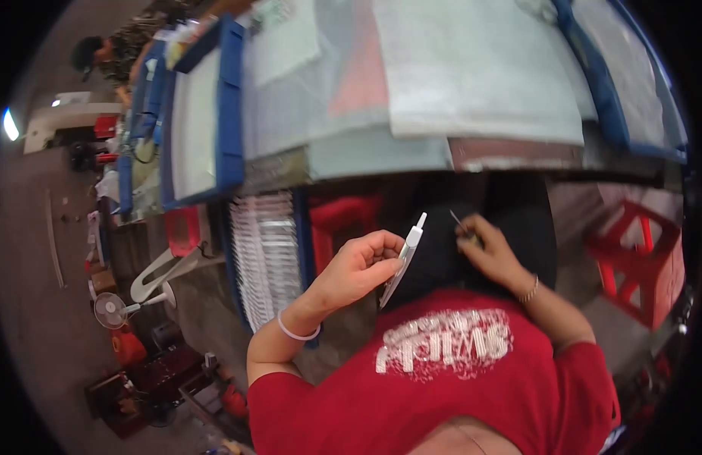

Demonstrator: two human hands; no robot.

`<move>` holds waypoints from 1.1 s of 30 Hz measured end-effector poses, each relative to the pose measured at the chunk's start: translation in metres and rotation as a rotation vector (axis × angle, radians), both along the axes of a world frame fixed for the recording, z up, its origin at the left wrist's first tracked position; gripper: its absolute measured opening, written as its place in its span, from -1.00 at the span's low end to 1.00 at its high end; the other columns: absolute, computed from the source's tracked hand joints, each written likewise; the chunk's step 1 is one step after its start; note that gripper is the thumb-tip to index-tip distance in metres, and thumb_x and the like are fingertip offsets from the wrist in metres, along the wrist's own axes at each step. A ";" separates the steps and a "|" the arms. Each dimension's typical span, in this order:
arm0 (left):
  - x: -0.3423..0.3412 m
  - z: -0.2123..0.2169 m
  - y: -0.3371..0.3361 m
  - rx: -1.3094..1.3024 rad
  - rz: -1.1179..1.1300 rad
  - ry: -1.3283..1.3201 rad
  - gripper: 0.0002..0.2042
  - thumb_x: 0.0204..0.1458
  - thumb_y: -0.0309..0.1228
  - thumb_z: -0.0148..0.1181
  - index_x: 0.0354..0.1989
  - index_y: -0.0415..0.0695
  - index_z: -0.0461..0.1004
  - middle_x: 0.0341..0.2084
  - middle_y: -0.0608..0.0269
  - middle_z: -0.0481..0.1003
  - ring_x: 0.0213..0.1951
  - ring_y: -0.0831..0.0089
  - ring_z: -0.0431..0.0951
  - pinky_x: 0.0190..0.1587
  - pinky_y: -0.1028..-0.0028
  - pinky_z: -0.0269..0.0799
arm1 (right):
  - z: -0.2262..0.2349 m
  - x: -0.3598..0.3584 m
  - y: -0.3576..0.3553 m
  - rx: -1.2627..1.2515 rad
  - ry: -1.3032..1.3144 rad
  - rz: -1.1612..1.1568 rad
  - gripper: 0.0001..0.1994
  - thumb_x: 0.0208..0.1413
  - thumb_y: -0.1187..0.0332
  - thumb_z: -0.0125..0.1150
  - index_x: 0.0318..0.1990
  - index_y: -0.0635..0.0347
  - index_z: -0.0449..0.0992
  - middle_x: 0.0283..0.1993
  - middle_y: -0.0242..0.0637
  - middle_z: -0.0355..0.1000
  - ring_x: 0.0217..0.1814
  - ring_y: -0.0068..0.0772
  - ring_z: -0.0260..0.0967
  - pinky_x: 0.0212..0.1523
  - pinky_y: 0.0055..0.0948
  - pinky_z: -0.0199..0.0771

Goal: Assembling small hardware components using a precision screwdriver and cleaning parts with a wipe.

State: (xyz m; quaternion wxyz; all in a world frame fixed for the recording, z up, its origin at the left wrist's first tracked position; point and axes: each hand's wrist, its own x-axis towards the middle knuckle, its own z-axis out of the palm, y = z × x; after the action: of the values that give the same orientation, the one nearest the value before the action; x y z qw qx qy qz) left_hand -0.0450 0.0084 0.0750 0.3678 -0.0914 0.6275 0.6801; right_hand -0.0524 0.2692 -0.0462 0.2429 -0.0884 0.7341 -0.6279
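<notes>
My left hand (358,267) is closed around a flat white narrow piece (404,262) with a small tip that points up and to the right. My right hand (489,254) pinches a thin dark metal tool (458,221), like tweezers or a pin, a short way right of the white piece. Both hands hover above my lap, over dark cloth (442,258) and my red printed shirt (457,364). A pale band circles my left wrist and a thin bracelet my right wrist.
A worktable (381,155) ahead carries pale sheets (472,68) and blue-framed trays (228,106). A rack of white strips (266,254) hangs at its left end. Red plastic stools (639,262) stand right and under the table. A small fan (112,309) sits on the floor left. Another person (93,57) works far left.
</notes>
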 end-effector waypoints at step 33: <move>0.036 -0.092 0.050 0.045 -0.115 -0.034 -0.77 0.26 -0.40 -0.12 -0.09 -0.26 0.41 -0.55 0.42 0.33 -0.57 0.69 0.30 -0.49 0.66 0.25 | 0.008 -0.012 -0.015 -0.767 -0.871 -0.182 -0.88 0.24 0.36 0.04 -0.15 0.17 0.33 -0.45 -0.34 0.35 -0.70 -0.74 0.07 -0.72 -0.70 0.05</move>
State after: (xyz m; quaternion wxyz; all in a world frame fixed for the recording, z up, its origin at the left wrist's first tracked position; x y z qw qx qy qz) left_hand -0.0095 0.0582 -0.0174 0.4186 -0.0585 0.6098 0.6704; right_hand -0.0646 0.2538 -0.0381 0.4179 0.1597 0.2918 -0.8454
